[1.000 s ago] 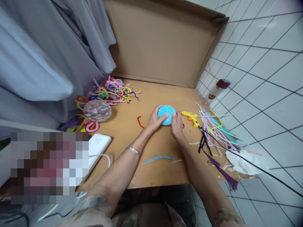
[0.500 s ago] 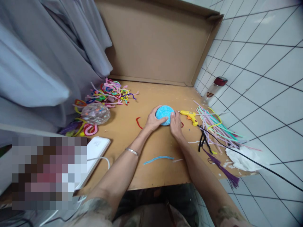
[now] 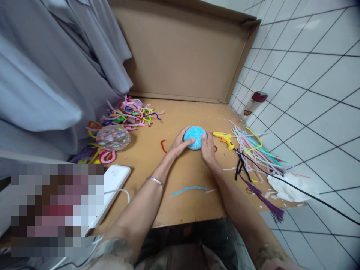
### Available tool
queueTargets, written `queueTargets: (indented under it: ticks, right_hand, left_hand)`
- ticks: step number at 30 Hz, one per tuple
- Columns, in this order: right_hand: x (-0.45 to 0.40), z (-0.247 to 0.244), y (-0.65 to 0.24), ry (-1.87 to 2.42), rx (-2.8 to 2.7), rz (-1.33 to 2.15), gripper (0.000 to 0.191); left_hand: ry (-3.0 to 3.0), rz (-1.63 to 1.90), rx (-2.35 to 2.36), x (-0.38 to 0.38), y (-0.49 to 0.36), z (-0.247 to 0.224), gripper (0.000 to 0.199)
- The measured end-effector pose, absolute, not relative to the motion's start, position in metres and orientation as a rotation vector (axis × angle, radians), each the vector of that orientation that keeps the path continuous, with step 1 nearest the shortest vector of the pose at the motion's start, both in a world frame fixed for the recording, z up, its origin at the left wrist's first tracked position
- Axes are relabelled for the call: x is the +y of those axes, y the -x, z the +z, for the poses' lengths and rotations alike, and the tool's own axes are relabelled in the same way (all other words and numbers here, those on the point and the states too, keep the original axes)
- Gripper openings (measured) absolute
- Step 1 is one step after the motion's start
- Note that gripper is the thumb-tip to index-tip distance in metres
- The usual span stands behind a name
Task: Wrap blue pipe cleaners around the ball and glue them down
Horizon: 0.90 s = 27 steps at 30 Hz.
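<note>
A round blue coiled disc (image 3: 195, 137) is held between both hands above the middle of the table. My left hand (image 3: 180, 144) grips its left edge, with the thumb lying on its face. On the right edge, my right hand (image 3: 208, 148) holds it with fingers against the rim. Parts of a red curved piece (image 3: 163, 146) show on the table on either side of my hands. Just right of my right hand lies a yellow glue gun (image 3: 224, 138). A blue strip (image 3: 188, 189) lies nearer the table's front edge.
Colourful pipe cleaners (image 3: 135, 110) are heaped at the back left, behind a clear ball (image 3: 113, 138). More strips (image 3: 255, 150), a purple tassel (image 3: 261, 198), white tissue (image 3: 289, 187) and a jar (image 3: 251, 107) stand or lie right. A black cord crosses there. A white device (image 3: 112, 187) is front left.
The blue disc and both hands have shifted very slightly to the left. My left thumb has slid a little left on the disc's face. The whole view has moved slightly.
</note>
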State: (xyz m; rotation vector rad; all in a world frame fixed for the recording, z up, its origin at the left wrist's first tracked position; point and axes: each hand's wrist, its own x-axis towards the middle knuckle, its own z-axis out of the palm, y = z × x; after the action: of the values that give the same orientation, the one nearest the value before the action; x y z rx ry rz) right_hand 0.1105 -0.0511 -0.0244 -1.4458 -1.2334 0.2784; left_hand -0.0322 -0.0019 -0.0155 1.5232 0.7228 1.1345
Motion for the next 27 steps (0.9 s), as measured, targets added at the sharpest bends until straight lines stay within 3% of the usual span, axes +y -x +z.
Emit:
queueTargets:
  ticks: [6,11,17,27]
  right_hand:
    - [-0.048,-0.028,-0.108,1.446,-1.188,0.308,0.059]
    - [-0.047,-0.027,-0.106,1.321,-1.176,0.430,0.048]
    - [-0.039,-0.021,-0.115,0.973,-0.878,0.809,0.054]
    - [-0.044,-0.012,-0.117,0.806,-0.645,0.854,0.038]
  left_hand:
    - [-1.587,1.140,0.788,-0.001,0.032,-0.015,0.083]
    - [-1.556,1.167,0.700,0.002,0.035,-0.015,0.080]
    - [-1.113,1.329,0.513,0.004,0.028,-0.009,0.051]
    - [-0.950,1.409,0.561,0.007,0.027,-0.013,0.057]
